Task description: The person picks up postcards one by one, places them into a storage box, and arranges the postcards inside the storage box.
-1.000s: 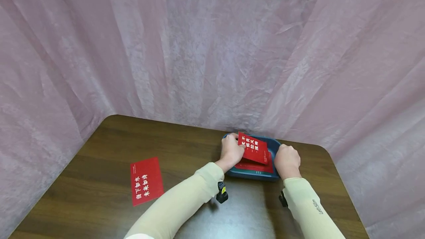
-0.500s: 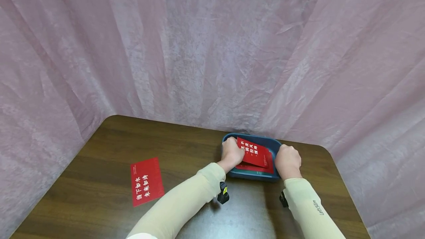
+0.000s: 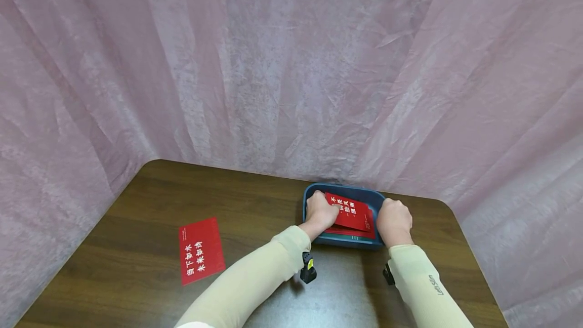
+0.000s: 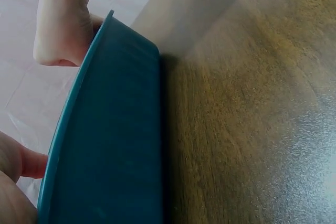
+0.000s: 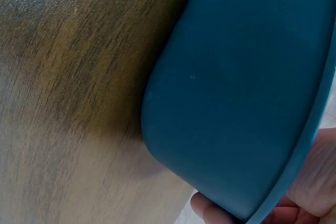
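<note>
A blue plastic bin [image 3: 339,242] stands at the back right of the table, with several red cards inside. My left hand [image 3: 320,210] is inside the bin's left part and pinches the top red card [image 3: 352,212], which has white Chinese writing and lies low over the other cards. A green strip shows under the cards along the near side. My right hand [image 3: 394,220] grips the bin's right rim; in the right wrist view its fingers [image 5: 210,211] curl under the outside of the wall. In the left wrist view the bin's outer wall [image 4: 115,129] hides the cards.
Another red card [image 3: 202,250] with white writing lies flat on the brown wooden table [image 3: 255,199], left of the left forearm. Behind the table hangs a pink curtain [image 3: 282,65], close to the bin's far side.
My left hand has lowered the red card into the bin, from tilted above the rim to nearly flat on the others. The right hand keeps its place on the rim.
</note>
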Available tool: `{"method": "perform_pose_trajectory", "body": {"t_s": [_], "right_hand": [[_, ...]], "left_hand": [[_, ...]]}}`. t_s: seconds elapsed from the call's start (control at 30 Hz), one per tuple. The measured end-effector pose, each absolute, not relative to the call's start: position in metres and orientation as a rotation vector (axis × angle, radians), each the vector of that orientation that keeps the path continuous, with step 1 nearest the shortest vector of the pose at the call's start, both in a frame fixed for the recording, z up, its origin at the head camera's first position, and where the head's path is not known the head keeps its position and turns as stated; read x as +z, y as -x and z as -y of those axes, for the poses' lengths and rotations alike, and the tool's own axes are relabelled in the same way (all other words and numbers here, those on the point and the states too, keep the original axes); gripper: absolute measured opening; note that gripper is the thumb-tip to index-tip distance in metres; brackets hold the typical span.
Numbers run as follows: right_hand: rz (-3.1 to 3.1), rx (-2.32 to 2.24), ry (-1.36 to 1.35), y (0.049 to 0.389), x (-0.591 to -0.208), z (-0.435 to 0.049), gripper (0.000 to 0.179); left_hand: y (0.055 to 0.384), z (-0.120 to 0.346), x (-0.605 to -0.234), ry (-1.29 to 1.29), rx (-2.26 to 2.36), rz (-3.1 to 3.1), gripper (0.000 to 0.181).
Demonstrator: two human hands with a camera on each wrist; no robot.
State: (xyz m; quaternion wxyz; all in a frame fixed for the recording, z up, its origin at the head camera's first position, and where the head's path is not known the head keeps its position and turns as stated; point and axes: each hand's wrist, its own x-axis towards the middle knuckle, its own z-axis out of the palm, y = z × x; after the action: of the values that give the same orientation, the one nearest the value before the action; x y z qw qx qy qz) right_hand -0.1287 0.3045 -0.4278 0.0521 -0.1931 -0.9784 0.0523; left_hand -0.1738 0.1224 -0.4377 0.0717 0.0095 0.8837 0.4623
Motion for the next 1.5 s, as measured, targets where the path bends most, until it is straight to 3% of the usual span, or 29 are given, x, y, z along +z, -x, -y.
{"method": "perform_pose_trajectory", "body": {"t_s": [0.43,0.6,0.8,1.1,1.5], "right_hand": [[2.992,0.149,0.581,0.134,-0.428,-0.303,0.023],[3.015,0.167,0.599,0.132,-0.424,-0.305,0.03],[3.004,0.183,0.594,0.128,-0.423,-0.309,0.025],[3.005,0.167,0.588,0.13,-0.422,-0.31,0.026],[3.019,0.169,0.605,0.131,-0.425,-0.314,0.029]], "left_hand": [[0.171,-0.114,-0.43,-0.148,1.172,-2.738,0.017],[0.167,-0.113,-0.423,-0.306,1.063,-2.78,0.021],[0.166,-0.102,-0.412,-0.544,1.093,-2.78,0.026],[0.188,-0.048,-0.371,-0.742,1.174,-2.78,0.025],[0.215,0.038,-0.339,-0.67,1.046,-2.872,0.034]]}}
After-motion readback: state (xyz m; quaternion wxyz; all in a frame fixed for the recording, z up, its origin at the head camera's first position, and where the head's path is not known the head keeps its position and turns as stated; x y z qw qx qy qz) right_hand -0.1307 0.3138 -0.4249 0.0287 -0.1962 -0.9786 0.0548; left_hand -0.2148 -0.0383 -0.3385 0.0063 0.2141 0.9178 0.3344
